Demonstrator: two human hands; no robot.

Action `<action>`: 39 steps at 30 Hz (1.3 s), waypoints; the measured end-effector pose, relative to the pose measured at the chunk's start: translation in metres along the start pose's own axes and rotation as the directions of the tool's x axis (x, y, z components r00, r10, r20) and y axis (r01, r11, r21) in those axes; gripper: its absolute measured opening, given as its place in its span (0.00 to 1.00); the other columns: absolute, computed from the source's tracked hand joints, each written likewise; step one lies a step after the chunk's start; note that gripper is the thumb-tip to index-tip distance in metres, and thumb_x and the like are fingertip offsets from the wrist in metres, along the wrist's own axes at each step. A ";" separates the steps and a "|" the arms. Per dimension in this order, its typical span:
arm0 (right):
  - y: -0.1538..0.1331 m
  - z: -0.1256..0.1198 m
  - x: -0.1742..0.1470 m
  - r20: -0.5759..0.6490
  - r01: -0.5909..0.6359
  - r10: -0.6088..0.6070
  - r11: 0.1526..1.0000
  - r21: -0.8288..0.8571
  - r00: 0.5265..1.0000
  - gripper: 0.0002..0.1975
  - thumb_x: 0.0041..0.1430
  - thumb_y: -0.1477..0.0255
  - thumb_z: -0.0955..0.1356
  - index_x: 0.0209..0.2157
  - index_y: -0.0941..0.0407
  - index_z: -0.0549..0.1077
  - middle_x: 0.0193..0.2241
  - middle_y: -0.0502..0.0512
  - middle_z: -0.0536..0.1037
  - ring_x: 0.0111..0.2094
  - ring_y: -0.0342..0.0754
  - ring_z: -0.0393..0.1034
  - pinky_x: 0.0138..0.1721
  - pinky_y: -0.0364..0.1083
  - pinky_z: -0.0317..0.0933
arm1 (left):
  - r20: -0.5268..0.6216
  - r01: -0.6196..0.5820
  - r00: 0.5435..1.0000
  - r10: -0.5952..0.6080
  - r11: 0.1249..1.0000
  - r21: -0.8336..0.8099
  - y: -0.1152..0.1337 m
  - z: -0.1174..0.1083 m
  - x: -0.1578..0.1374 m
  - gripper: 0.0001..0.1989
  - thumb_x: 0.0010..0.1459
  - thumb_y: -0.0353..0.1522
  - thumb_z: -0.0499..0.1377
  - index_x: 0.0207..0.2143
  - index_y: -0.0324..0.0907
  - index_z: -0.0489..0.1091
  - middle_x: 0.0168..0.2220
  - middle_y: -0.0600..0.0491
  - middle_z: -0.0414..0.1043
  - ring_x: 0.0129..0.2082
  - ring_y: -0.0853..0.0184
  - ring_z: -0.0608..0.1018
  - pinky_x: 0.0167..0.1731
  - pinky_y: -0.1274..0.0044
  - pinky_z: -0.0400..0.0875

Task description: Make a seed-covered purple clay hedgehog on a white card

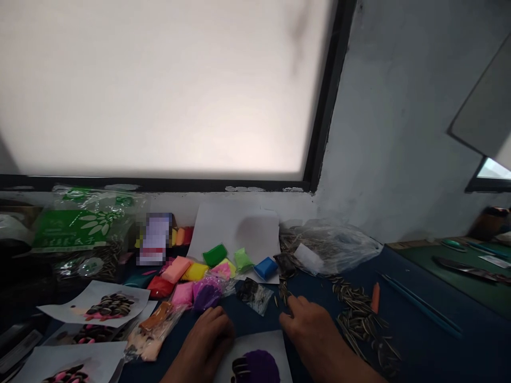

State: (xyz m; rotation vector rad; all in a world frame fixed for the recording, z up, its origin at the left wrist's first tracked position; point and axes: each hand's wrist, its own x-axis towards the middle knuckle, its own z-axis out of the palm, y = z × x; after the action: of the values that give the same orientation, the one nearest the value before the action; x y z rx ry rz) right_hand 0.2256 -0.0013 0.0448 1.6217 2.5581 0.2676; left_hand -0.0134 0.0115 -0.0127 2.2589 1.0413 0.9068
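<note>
Resting at the left edge of a white sheet [281, 348], my left hand [208, 340] has its fingers curled together; their tips are hidden. The sheet bears a round patch of purple clay [263, 366] with several dark striped seeds [239, 368] set along its left side. Over the blue tabletop to the right of the sheet, my right hand [315, 332] has its thumb and index finger bent and slightly apart, with nothing visible between them. Just beyond those fingertips lie a few loose sunflower seeds [283, 291].
Colourful clay packets [195, 272] sit behind my left hand. Sheets with seed-covered clay [139, 303] lie left, below a green seed bag [67, 229] and a phone [155, 239]. Right are scattered seeds [359, 314], an orange stick [375, 298], blue tweezers [423, 306] and a clear bag [335, 244].
</note>
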 end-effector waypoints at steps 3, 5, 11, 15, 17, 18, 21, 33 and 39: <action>-0.001 -0.003 0.000 0.072 -0.011 0.003 0.994 0.111 0.997 0.20 0.47 0.93 0.63 0.32 0.57 0.77 0.38 0.59 0.78 0.36 0.52 0.74 0.27 0.44 0.54 | -0.025 0.012 1.000 -0.012 1.000 -0.001 0.002 -0.001 0.000 0.11 0.64 0.28 0.49 0.28 0.44 0.64 0.31 0.52 0.69 0.33 0.62 0.73 0.34 0.73 0.65; 0.001 -0.005 0.000 0.095 -0.039 0.021 0.980 0.193 0.995 0.18 0.52 0.92 0.63 0.34 0.57 0.77 0.38 0.58 0.78 0.35 0.50 0.73 0.26 0.43 0.53 | -0.042 0.028 0.999 -0.028 1.000 0.011 0.004 -0.001 0.000 0.12 0.64 0.28 0.49 0.28 0.44 0.64 0.31 0.52 0.69 0.34 0.61 0.73 0.35 0.73 0.65; 0.008 -0.002 -0.001 0.079 -0.070 0.048 0.947 0.315 0.996 0.14 0.61 0.87 0.63 0.35 0.58 0.77 0.37 0.55 0.76 0.34 0.47 0.71 0.28 0.42 0.53 | -0.062 0.071 0.996 -0.069 0.997 0.022 0.002 0.003 0.000 0.11 0.64 0.28 0.49 0.28 0.44 0.64 0.31 0.52 0.69 0.33 0.62 0.73 0.34 0.73 0.64; 0.008 0.003 0.001 0.028 -0.046 0.040 0.964 0.261 0.999 0.13 0.59 0.88 0.65 0.32 0.57 0.77 0.38 0.55 0.76 0.34 0.46 0.70 0.26 0.41 0.49 | -0.068 0.075 0.995 -0.073 0.997 0.027 -0.002 0.005 -0.001 0.11 0.63 0.28 0.50 0.27 0.44 0.64 0.31 0.52 0.69 0.32 0.62 0.73 0.33 0.74 0.65; 0.007 0.002 0.002 0.021 -0.046 0.042 0.971 0.236 0.999 0.13 0.58 0.88 0.66 0.30 0.57 0.76 0.35 0.54 0.75 0.32 0.46 0.70 0.25 0.42 0.47 | -0.081 0.070 0.994 -0.067 0.997 0.025 -0.002 0.006 -0.002 0.11 0.63 0.28 0.50 0.28 0.44 0.66 0.31 0.52 0.70 0.33 0.62 0.73 0.34 0.73 0.65; 0.007 0.001 0.002 0.018 -0.053 0.050 0.972 0.230 0.999 0.12 0.59 0.88 0.66 0.30 0.57 0.76 0.33 0.54 0.75 0.31 0.45 0.70 0.25 0.42 0.47 | -0.091 0.072 0.993 -0.069 0.997 0.022 -0.002 0.007 -0.002 0.10 0.63 0.28 0.50 0.29 0.44 0.67 0.31 0.52 0.70 0.33 0.61 0.74 0.34 0.73 0.65; 0.005 -0.003 -0.001 -0.046 -0.048 0.063 0.956 0.288 0.997 0.14 0.61 0.86 0.63 0.35 0.56 0.76 0.31 0.53 0.74 0.28 0.45 0.68 0.25 0.42 0.47 | -0.124 0.089 0.988 -0.088 0.996 0.003 -0.001 0.008 -0.004 0.10 0.62 0.27 0.50 0.35 0.45 0.71 0.34 0.51 0.72 0.35 0.60 0.74 0.36 0.72 0.67; -0.026 0.019 -0.010 -0.251 0.307 -0.198 0.784 0.540 0.948 0.09 0.54 0.85 0.67 0.31 0.56 0.70 0.29 0.50 0.71 0.28 0.43 0.67 0.27 0.40 0.51 | -0.067 0.009 0.998 -0.013 0.998 -0.056 0.003 -0.005 -0.003 0.13 0.65 0.25 0.48 0.35 0.43 0.71 0.34 0.50 0.74 0.35 0.62 0.76 0.34 0.74 0.70; -0.037 0.054 -0.006 -0.278 0.311 -0.203 0.845 0.434 0.939 0.13 0.54 0.63 0.75 0.36 0.55 0.74 0.29 0.49 0.66 0.25 0.42 0.61 0.22 0.41 0.43 | -0.035 0.046 0.998 -0.047 0.998 -0.031 0.005 -0.004 -0.005 0.12 0.62 0.25 0.50 0.34 0.43 0.72 0.31 0.52 0.75 0.32 0.63 0.77 0.34 0.75 0.67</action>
State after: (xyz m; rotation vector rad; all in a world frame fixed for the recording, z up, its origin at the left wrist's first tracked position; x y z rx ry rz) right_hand 0.2050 -0.0172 -0.0151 1.3977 3.1661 -0.2396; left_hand -0.0165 0.0055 -0.0083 2.1924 1.0842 0.9408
